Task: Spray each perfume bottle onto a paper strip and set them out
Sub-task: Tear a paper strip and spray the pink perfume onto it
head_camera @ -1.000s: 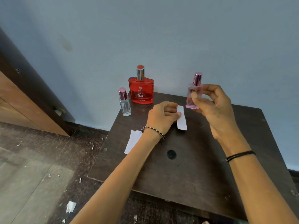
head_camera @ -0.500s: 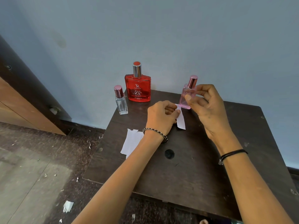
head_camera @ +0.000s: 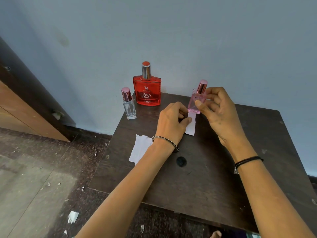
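Pink glass identifies the working item: the pink bottle (head_camera: 195,103) is gripped in the right hand (head_camera: 216,112), thumb across its front face and fingers curled around its far side, cap still on and body tilted slightly; it is raised at the 1 o'clock position of the dark wooden table (head_camera: 197,182), its base directly above the paper strip (head_camera: 191,125), and whether the two touch cannot be told; this placement presumably brings the nozzle end within short range of the paper once the cap is removed. The left hand (head_camera: 171,122) is closed in a pinch on the strip's left edge, thumb tip visible on the paper, holding it hanging and steady so that it presents a flat target beside the bottle. The spare strips (head_camera: 139,148) lie flat at 9 o'clock, partly covered by the left forearm, within reach for the later bottles. The red bottle (head_camera: 147,91) stands upright at 11 o'clock against the wall; the clear bottle (head_camera: 129,107) stands just beside it at 10 o'clock; both are capped and parked clear of the working zone. Judgement: spraying has not begun; the cap must come off first.
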A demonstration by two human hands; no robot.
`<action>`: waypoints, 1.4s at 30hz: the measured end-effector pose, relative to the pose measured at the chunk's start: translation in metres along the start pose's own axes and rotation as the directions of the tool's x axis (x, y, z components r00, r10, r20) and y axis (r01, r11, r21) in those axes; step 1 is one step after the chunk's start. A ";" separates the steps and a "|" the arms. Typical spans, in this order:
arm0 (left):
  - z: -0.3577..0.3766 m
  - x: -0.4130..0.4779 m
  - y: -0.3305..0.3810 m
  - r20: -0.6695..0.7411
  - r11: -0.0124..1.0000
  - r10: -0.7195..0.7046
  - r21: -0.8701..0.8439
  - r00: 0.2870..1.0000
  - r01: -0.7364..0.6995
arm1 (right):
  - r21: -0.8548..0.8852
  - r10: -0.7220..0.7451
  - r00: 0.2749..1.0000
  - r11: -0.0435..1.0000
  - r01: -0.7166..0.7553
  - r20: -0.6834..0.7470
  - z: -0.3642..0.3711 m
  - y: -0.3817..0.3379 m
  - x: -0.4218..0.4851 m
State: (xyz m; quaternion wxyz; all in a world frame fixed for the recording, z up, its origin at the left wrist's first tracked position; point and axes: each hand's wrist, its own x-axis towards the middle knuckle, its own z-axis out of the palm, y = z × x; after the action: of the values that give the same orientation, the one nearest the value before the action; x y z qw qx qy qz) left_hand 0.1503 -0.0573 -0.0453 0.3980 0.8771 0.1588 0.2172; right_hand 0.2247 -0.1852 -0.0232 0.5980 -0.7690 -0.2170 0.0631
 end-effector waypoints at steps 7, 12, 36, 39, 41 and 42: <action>0.001 0.001 -0.001 0.004 0.997 -0.016 -0.070 1.000 0.016 | -0.073 -0.004 1.000 0.997 0.004 -0.009 0.003 0.000 -0.001; -0.007 0.004 -0.004 0.034 0.983 -0.089 -0.157 0.995 0.093 | -0.070 0.029 1.000 0.997 -0.028 0.003 0.001 0.002 -0.002; -0.017 0.001 0.000 0.065 0.974 -0.120 -0.184 0.991 0.130 | -0.139 0.117 0.993 0.984 -0.114 0.013 -0.007 0.003 -0.008; -0.021 -0.002 0.003 0.075 0.977 -0.119 -0.167 0.990 0.131 | -0.163 0.139 0.990 0.976 -0.142 -0.027 -0.006 0.001 -0.019; -0.025 -0.004 0.006 0.075 0.978 -0.122 -0.163 0.990 0.133 | -0.172 0.143 0.987 0.973 -0.155 -0.078 -0.005 -0.002 -0.028; -0.027 -0.005 0.007 0.070 0.976 -0.126 -0.168 0.990 0.136 | -0.178 0.143 0.984 0.971 -0.160 -0.106 -0.004 -0.005 -0.034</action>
State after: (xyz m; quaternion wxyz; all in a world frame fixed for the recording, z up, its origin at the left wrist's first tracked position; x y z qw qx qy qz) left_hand 0.1331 -0.0472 -0.0251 0.4902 0.8331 0.1849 0.1773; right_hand 0.1948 -0.2016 -0.0232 0.5264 -0.8378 -0.1348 0.0524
